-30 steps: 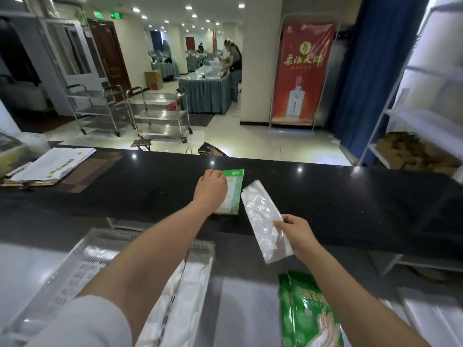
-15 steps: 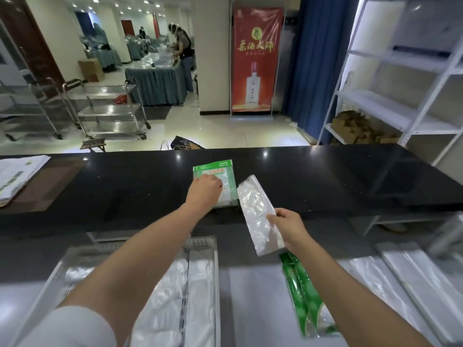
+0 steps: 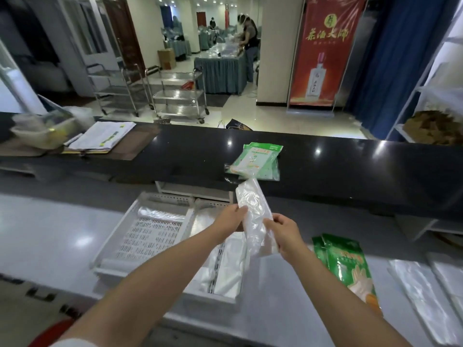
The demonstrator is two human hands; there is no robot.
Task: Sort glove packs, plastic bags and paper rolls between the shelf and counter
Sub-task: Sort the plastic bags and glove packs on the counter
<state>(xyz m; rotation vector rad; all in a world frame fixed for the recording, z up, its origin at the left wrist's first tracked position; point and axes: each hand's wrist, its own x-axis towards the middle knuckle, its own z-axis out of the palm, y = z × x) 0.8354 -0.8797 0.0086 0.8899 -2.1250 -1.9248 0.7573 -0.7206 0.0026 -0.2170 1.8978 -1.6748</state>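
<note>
Pinching a clear bag pack [image 3: 254, 211] above the white tray [image 3: 117, 236], left hand [image 3: 231, 217] and right hand [image 3: 285, 230] have fingers [image 3: 273, 221] clamped on it; forearm [image 3: 162, 271] hides part of tray's bags [image 3: 225, 269]; glove pack [image 3: 258, 160] lies beyond tray

Clear bag pack [image 3: 253, 214] held tilted, green glove packs [image 3: 259, 160] on counter [image 3: 363, 169]

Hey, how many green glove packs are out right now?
4: a pair of glove packs overlapping on the black counter, another pair on the pale surface beside the right hand. More may be hidden underneath.
</note>
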